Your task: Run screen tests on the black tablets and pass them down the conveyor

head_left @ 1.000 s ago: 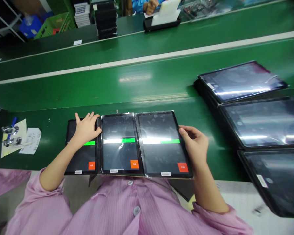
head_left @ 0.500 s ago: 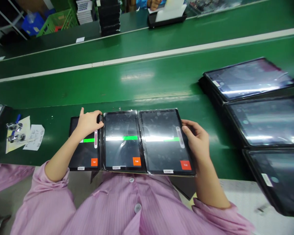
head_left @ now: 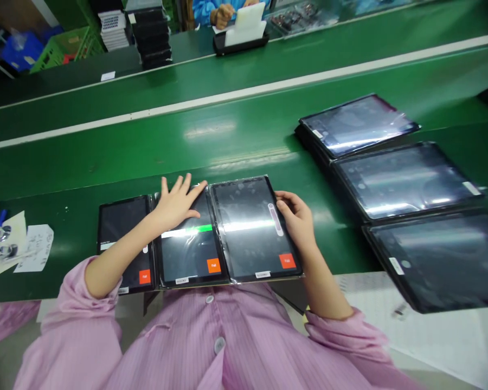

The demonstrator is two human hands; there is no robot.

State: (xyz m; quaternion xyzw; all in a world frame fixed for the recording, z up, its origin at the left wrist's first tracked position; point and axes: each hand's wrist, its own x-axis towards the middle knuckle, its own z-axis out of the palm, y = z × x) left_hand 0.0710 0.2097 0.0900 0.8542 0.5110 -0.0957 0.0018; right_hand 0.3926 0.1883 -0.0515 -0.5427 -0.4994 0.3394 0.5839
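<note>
Three tablets stand side by side along the near table edge, each with an orange-red "Fail" box on screen. My left hand [head_left: 174, 208] is open, fingers spread, over the upper part of the middle tablet [head_left: 189, 254]. Its forearm crosses the left tablet [head_left: 124, 219], which shows a white bar. A green-and-white bar is lit on the middle screen. At the right tablet [head_left: 250, 230], my right hand [head_left: 296, 222] has thumb and curled fingers closed on the right side edge, beside a pale on-screen volume slider.
More tablets [head_left: 398, 181] lie overlapping at the right, the nearest jutting past the table edge. Clips and a pen lie on paper [head_left: 36, 246] at the left. Across the green bench [head_left: 236, 138], a co-worker's hand [head_left: 223, 15] is beside a black holder [head_left: 242, 46].
My left hand has moved right from the left tablet to the middle one, and its fingers have spread. The left and right screens' green bars are gone. The view has shifted right.
</note>
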